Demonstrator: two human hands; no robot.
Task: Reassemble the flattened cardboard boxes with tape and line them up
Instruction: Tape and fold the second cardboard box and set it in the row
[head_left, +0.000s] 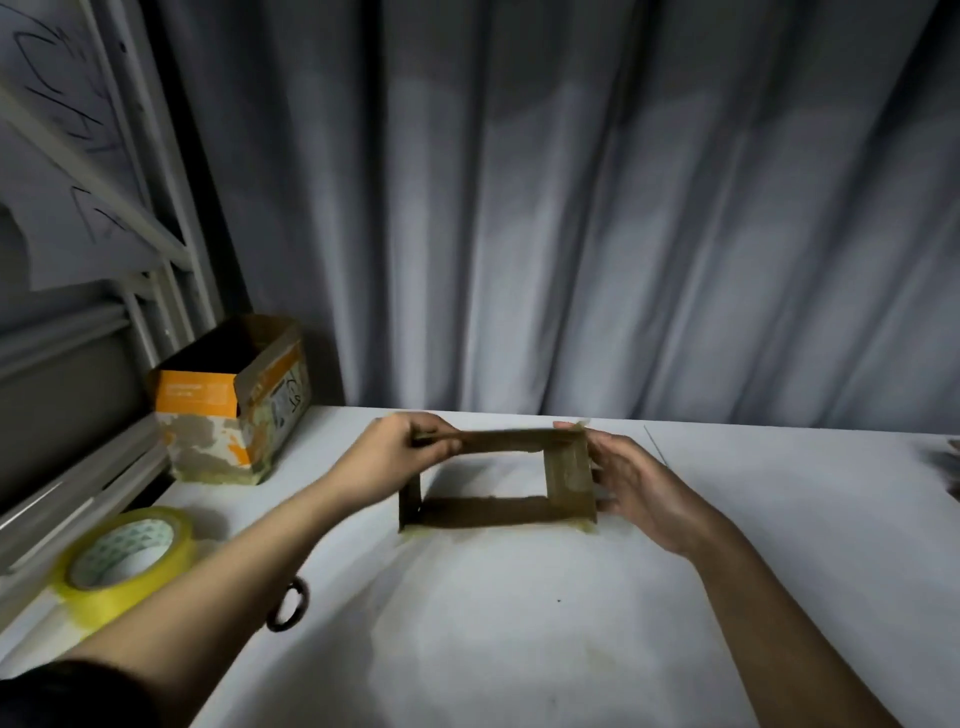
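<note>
Standing between both hands' fingers (441, 441), open brown box (498, 512) on table (519, 623).

Dim room, soft overall blur, wide-angle bending at edges

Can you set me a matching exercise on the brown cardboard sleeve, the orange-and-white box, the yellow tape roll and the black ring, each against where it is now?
Things:
1. brown open-ended cardboard sleeve
2. orange-and-white open cardboard box
3. yellow roll of tape
4. small black ring

Places:
A. beside the left forearm, on the white table
B. flat at the table's near left edge
C. held between left hand and right hand
D. standing at the far left corner

Pairs: 1-C, 2-D, 3-B, 4-A
</note>
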